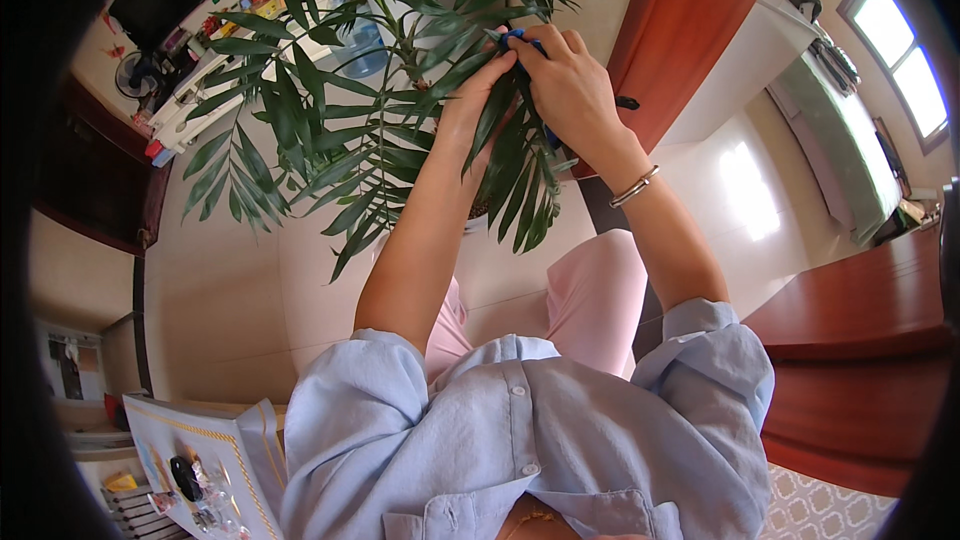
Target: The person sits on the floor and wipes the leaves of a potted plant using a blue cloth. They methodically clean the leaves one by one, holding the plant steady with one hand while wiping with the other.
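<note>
A tall potted palm (360, 120) with long dark-green leaflets stands before me. My right hand (566, 82), with a silver bracelet on its wrist, grips blue-handled pruning shears (514, 37). Their grey blade tip points left among the leaflets, and part of the handle shows below the palm of the hand. Close beside the blades, my left hand (484, 86) has its thumb on a palm leaf (459, 76); its other fingers are mostly hidden by foliage. Between my forearms a frond hangs down over a pale pot (477, 223), of which only a little shows.
Behind the plant are a blue water bottle (364, 45) and a white cabinet (202, 90). A red-brown wooden door (679, 37) rises at the right, near my right arm. A box (187, 457) with small items stands at the lower left; wooden furniture (855, 367) is at the lower right.
</note>
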`<state>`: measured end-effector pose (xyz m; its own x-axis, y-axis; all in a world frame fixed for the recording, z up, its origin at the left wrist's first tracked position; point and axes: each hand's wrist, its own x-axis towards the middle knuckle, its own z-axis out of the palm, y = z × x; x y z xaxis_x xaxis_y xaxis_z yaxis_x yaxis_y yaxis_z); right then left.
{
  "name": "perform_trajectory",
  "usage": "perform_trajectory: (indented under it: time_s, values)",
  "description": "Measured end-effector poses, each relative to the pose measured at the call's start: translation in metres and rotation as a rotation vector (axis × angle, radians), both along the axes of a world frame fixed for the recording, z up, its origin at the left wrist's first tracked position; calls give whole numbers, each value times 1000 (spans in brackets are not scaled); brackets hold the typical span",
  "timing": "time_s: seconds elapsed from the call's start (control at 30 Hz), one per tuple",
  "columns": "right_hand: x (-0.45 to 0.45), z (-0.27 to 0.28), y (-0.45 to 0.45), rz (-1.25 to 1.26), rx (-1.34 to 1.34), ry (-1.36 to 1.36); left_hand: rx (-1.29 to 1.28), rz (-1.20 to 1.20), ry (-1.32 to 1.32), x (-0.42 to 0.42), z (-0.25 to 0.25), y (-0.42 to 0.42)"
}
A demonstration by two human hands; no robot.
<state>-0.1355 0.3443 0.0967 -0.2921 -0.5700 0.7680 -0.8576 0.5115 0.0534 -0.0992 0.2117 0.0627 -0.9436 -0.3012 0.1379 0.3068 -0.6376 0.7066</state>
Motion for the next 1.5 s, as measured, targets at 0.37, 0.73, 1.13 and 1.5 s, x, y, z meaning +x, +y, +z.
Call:
perform_trajectory:
  time_s: [0.37,0.73,1.13,1.5]
  values:
    - [4,-9,9,-29,35,-45,-49,-140,-149,5,12,-4]
    - [-9,-24,39,-84,1,-87,-179,-175,-130,4,16,-6]
    - [-19,10,86,-37,-254,25,-235,-163,46,17,18,-3]
    - [-34,-8,71,-108,-140,-13,-286,-260,46,14,18,-12]
